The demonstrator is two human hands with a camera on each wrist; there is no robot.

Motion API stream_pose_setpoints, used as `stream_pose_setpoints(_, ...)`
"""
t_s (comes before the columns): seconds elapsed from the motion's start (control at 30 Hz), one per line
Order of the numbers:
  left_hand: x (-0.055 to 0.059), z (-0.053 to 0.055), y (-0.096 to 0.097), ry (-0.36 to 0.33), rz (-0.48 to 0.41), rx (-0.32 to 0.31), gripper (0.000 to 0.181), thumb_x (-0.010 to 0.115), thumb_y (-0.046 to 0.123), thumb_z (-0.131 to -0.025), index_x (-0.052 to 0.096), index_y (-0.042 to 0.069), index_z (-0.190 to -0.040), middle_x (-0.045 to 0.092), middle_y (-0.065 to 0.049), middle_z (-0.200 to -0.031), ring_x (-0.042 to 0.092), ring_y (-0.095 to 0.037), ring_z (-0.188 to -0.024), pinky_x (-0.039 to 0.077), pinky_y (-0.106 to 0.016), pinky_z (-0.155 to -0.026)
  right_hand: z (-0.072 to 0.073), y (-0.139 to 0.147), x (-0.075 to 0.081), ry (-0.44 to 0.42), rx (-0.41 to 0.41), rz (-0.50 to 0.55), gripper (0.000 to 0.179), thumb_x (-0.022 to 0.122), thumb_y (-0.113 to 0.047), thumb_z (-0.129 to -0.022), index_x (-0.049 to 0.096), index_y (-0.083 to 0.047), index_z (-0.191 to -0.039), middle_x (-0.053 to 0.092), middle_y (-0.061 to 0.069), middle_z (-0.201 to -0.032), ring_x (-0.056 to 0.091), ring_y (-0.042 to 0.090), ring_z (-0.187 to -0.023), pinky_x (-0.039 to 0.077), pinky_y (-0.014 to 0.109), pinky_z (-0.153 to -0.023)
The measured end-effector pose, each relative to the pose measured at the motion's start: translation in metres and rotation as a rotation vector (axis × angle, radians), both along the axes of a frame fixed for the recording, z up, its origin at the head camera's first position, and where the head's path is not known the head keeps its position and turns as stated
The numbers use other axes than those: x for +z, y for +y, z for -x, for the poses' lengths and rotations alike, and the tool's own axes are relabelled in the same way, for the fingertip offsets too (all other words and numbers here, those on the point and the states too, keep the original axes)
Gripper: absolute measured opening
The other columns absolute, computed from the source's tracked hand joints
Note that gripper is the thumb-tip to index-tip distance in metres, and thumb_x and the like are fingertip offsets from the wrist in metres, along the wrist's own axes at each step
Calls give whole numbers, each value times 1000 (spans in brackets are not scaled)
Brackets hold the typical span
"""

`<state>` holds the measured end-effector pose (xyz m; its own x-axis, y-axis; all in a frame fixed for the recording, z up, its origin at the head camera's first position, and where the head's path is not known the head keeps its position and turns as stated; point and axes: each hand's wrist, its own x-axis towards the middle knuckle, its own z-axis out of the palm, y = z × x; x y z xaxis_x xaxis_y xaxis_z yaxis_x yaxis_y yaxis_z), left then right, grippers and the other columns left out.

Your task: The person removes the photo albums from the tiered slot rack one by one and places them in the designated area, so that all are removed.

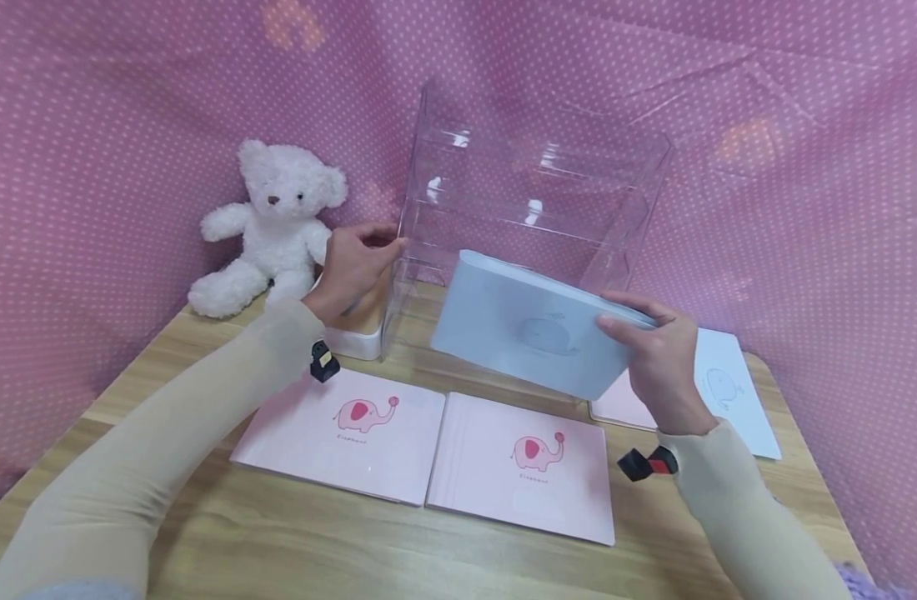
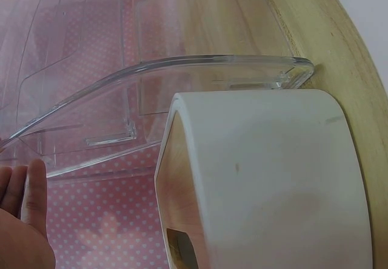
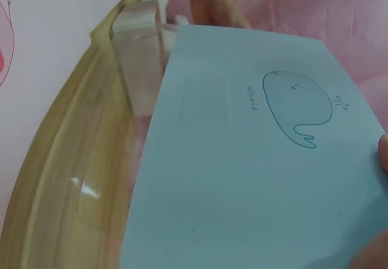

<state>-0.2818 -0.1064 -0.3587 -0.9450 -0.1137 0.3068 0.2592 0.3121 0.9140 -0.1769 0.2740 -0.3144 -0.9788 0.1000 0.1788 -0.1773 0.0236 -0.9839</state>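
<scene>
My right hand (image 1: 667, 362) grips a light blue booklet (image 1: 496, 321) by its right end, thumb on the cover and fingers behind. A whale drawing marks that cover, and the booklet is tilted in front of a clear acrylic rack (image 1: 533, 221). The rack stands upright on the table with stepped tiers. At its left side panel my left hand (image 1: 353, 265) pinches the edge between thumb and fingers; in the left wrist view the fingertips lie partly out of frame beside the clear panel (image 2: 182, 61). The right wrist view shows the whale cover (image 3: 200, 154) up close.
Two pink elephant booklets (image 1: 391, 417) lie side by side in front of the rack. Another blue whale booklet (image 1: 736, 392) overlaps a pink one (image 1: 619, 404) at right. Left of the rack are a white wood-topped box (image 1: 364, 343) and a white teddy bear (image 1: 278, 221).
</scene>
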Motion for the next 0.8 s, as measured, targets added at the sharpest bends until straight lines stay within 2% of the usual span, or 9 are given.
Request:
stream_pose_setpoints(0.2,0,-1,1,3,-14,1,35,79,26,-89,75,6,-117,76,-16,-111,67,-8,-89,57,-13,-76,-10,20,3,14,-18,19,29,79,3,-83,76,-4,-111,76,0,-109,71,17,-105,62,25,-82)
stream_pose_setpoints(0.47,1,-3,0,8,-39,-4,36,79,26,-89,75,4,-117,76,-16,-110,67,-6,-86,57,-13,-76,-23,51,1,25,-34,35,30,77,9,-82,76,1,-111,77,1,-107,73,14,-102,61,23,-81)
stream_pose_setpoints(0.8,-2,1,0,9,-32,-7,35,79,29,-89,75,6,-116,76,-15,-109,67,-8,-88,56,-14,-76,-38,103,-10,134,-62,200,33,62,29,-80,72,14,-107,78,11,-107,76,21,-101,64,27,-77)
